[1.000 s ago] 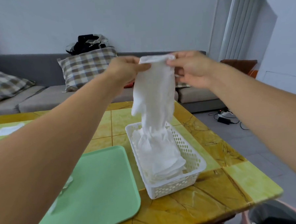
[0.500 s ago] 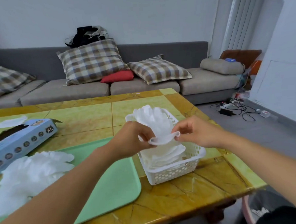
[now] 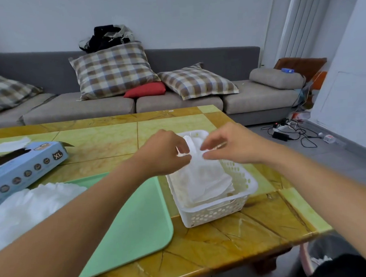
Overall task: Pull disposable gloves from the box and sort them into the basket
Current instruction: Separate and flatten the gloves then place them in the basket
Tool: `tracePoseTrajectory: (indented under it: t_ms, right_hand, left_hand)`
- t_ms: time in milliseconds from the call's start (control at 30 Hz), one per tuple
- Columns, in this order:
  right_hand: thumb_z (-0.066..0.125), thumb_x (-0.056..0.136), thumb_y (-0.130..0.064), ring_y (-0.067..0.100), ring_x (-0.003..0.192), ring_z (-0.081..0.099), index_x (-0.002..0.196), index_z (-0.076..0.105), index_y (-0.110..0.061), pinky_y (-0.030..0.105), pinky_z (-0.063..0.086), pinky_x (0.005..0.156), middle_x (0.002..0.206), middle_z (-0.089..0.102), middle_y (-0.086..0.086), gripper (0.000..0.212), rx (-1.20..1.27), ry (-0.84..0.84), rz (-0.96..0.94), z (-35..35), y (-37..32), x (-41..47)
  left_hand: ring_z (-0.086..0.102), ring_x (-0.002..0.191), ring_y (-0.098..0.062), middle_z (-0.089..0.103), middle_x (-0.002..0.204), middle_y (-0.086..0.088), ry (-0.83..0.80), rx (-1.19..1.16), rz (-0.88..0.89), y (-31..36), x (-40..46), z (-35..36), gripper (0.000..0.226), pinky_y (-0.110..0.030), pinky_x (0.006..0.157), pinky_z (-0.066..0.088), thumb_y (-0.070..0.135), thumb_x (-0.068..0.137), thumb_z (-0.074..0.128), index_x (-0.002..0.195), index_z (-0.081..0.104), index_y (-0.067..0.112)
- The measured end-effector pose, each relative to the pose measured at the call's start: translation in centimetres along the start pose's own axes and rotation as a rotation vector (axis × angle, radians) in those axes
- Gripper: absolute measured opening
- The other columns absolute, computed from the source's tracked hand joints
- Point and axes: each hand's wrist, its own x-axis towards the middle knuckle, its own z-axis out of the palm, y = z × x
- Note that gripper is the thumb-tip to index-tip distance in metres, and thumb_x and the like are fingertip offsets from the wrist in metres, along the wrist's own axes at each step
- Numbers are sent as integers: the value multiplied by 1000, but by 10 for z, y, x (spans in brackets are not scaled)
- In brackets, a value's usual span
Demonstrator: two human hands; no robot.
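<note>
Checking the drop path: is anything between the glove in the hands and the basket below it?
Nothing visible. The left hand and right hand pinch the glove directly over the white basket, whose top is open; only gloves already laid inside lie beneath it.

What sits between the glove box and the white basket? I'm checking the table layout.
In the head view, the green tray with a pile of loose gloves lies between the glove box and the basket.
</note>
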Motion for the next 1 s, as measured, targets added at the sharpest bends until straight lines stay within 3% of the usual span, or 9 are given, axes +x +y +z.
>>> tracePoseTrajectory:
  t_ms: [67,133,200,300,467,600,767,900,1000]
  right_hand:
    - [92,65,-46,8,127,54,143,53,-30,37,49,104,141,57,-14,88,-230,-198,17,10,-12,27]
    - [95,53,-55,18,145,36,158,15,-39,42,41,112,161,27,-10,133,-456,-452,137,22,-14,47]
    - [91,51,-63,22,153,18,157,-9,-43,46,34,116,166,4,-7,147,-616,-587,255,37,-5,64]
    - [79,29,-80,21,156,-1,153,-19,-47,53,31,117,166,-17,-12,162,-724,-645,275,60,13,81]
    - [85,60,-67,14,153,-18,155,-20,-40,48,14,124,164,-26,-15,145,-690,-625,202,47,14,76]
    - [82,29,-79,11,152,-22,153,-23,-45,51,8,125,163,-27,-18,166,-642,-684,257,41,21,71]
    - [76,15,-83,20,153,-22,153,-23,-43,59,17,122,161,-33,-14,175,-742,-717,269,70,25,74]
    - [93,53,-59,23,154,14,157,-3,-41,48,30,118,167,4,-12,143,-692,-646,293,44,-13,59]
    - [90,66,-48,23,128,53,153,28,-32,39,47,102,148,45,-6,108,-729,-489,197,17,-70,56]
  left_hand:
    - [63,104,-20,70,106,1,-161,256,-61,3,15,7,43,-34,86,52,45,84,74,115,71,16]
    - [61,105,-25,60,100,-1,-304,385,-104,7,23,15,51,-37,86,52,49,81,75,116,64,13]
    - [58,99,-24,54,98,-1,-451,427,-131,8,25,23,48,-34,81,51,47,80,78,112,58,17]
    - [56,95,-23,51,91,3,-583,426,-189,8,29,38,47,-33,83,52,43,84,74,120,51,24]
    - [56,119,-27,56,121,0,-694,407,-307,1,46,48,83,-40,99,50,64,72,72,141,47,24]
    - [54,123,-30,56,128,-3,-850,478,-376,-5,61,51,106,-44,105,46,79,54,66,143,48,25]
    - [50,128,-31,49,141,-2,-948,540,-322,5,61,52,102,-46,106,45,71,63,59,154,28,35]
    - [58,115,-25,58,116,3,-691,468,-174,0,42,34,77,-42,99,51,62,77,67,143,48,28]
    - [57,118,-21,62,127,3,-335,226,-71,-11,-1,-23,52,-32,96,46,47,88,69,134,60,24]
